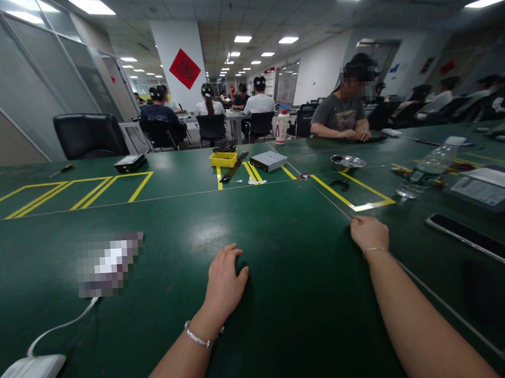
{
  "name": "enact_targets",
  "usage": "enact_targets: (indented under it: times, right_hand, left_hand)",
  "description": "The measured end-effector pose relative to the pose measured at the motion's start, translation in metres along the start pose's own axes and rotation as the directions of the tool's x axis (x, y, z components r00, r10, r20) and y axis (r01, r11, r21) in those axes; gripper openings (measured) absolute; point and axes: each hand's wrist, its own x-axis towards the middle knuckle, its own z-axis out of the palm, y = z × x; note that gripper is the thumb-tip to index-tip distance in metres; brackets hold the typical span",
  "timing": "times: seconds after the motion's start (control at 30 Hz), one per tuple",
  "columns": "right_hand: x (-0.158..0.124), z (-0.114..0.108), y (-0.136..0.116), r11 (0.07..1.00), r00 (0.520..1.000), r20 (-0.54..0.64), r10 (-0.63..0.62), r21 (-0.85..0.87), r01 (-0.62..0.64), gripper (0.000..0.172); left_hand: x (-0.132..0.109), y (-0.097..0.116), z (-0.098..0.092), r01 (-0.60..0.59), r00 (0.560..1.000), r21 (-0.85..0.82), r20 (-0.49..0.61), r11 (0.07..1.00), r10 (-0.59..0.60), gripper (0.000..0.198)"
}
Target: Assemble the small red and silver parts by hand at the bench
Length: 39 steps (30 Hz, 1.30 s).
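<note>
My left hand point(224, 281) lies palm down on the green table point(281, 255), fingers loosely curled, nothing visible in it. My right hand point(368, 232) rests knuckles up near the seam between two table tops, its fingers curled under and pressed to the surface. Whether it holds anything is hidden. Both wrists carry thin bracelets. A dark phone point(470, 237) lies flat to the right of my right hand.
A white charger with cable point(27, 377) sits at the near left beside a blurred object point(110, 264). Farther off are a yellow bin point(223, 158), a grey box point(268, 160), a metal bowl point(347, 162) and a plastic bottle point(425, 171). A seated person point(339, 117) works across the table; others sit behind.
</note>
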Motion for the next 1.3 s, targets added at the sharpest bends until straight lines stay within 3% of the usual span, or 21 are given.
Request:
enact_targets:
  times: [0.1, 0.17, 0.2, 0.27, 0.37, 0.47, 0.53, 0.57, 0.6, 0.7, 0.77, 0.83, 0.9, 1.0, 1.13, 1.3]
  right_hand:
    - [-0.015, -0.002, -0.037, 0.974, 0.979, -0.067, -0.192, 0.106, 0.198, 0.037]
    - [-0.037, -0.002, -0.071, 0.897, 0.922, -0.044, -0.384, 0.216, 0.385, 0.036]
    - [-0.051, -0.003, -0.089, 0.836, 0.872, -0.018, -0.489, 0.274, 0.475, 0.036]
    - [-0.082, -0.002, -0.12, 0.671, 0.709, 0.064, -0.702, 0.394, 0.628, 0.039]
    - [-0.125, 0.0, -0.15, 0.484, 0.479, 0.156, -0.864, 0.522, 0.703, 0.048]
    - [-0.144, 0.0, -0.16, 0.421, 0.34, 0.248, -0.907, 0.564, 0.71, 0.054]
    - [-0.138, -0.002, -0.158, 0.402, 0.303, 0.265, -0.915, 0.557, 0.727, 0.051]
    - [-0.129, -0.004, -0.154, 0.415, 0.327, 0.255, -0.91, 0.534, 0.737, 0.048]
    - [-0.118, -0.006, -0.148, 0.45, 0.381, 0.239, -0.893, 0.491, 0.746, 0.045]
    - [-0.075, -0.011, -0.114, 0.676, 0.654, 0.172, -0.736, 0.232, 0.7, 0.039]
    - [-0.046, -0.012, -0.081, 0.827, 0.816, 0.15, -0.558, 0.02, 0.562, 0.043]
    - [-0.025, -0.012, -0.048, 0.93, 0.933, 0.157, -0.324, -0.13, 0.345, 0.049]
    - [-0.012, -0.011, -0.022, 0.958, 0.969, 0.184, -0.163, -0.204, 0.2, 0.051]
    - [-0.004, -0.009, -0.005, 0.964, 0.968, 0.238, -0.081, -0.228, 0.137, 0.047]
    - [-0.003, -0.006, -0.006, 0.968, 0.959, 0.277, -0.06, -0.218, 0.123, 0.038]
    - [-0.002, -0.005, -0.01, 0.983, 0.97, 0.243, -0.018, -0.171, 0.061, 0.031]
  left_hand:
    - [0.0, 0.0, 0.0, -0.008, 1.0, 0.008, 0.019, 1.0, 0.008, 0.034]
    - [0.0, -0.001, 0.0, -0.02, 0.999, 0.016, 0.043, 1.0, 0.019, 0.037]
    - [0.0, -0.001, 0.001, -0.026, 0.998, 0.022, 0.056, 0.999, 0.025, 0.038]
    - [0.001, -0.003, 0.003, -0.037, 0.996, 0.038, 0.078, 0.999, 0.034, 0.041]
    - [0.001, -0.005, 0.006, -0.056, 0.993, 0.068, 0.103, 0.996, 0.049, 0.043]
    - [0.0, -0.004, 0.006, -0.069, 0.986, 0.113, 0.159, 0.991, 0.051, 0.042]
    - [0.0, -0.001, 0.004, -0.07, 0.981, 0.147, 0.192, 0.987, 0.041, 0.042]
    - [0.0, 0.001, 0.003, -0.072, 0.978, 0.16, 0.206, 0.984, 0.038, 0.043]
    - [0.0, 0.002, 0.001, -0.069, 0.978, 0.169, 0.208, 0.983, 0.033, 0.043]
    - [0.0, 0.004, -0.002, -0.062, 0.978, 0.178, 0.209, 0.982, 0.024, 0.042]
    - [0.0, 0.004, -0.003, -0.06, 0.977, 0.175, 0.211, 0.983, 0.023, 0.04]
    - [-0.001, 0.003, -0.003, -0.063, 0.976, 0.168, 0.215, 0.984, 0.026, 0.037]
    - [-0.001, 0.003, -0.003, -0.068, 0.976, 0.157, 0.216, 0.985, 0.033, 0.035]
    - [0.0, 0.002, -0.002, -0.06, 0.976, 0.141, 0.216, 0.988, 0.029, 0.035]
    - [-0.001, 0.001, -0.002, -0.063, 0.976, 0.123, 0.213, 0.99, 0.036, 0.033]
    - [-0.001, 0.002, -0.003, -0.062, 0.98, 0.115, 0.197, 0.991, 0.039, 0.031]
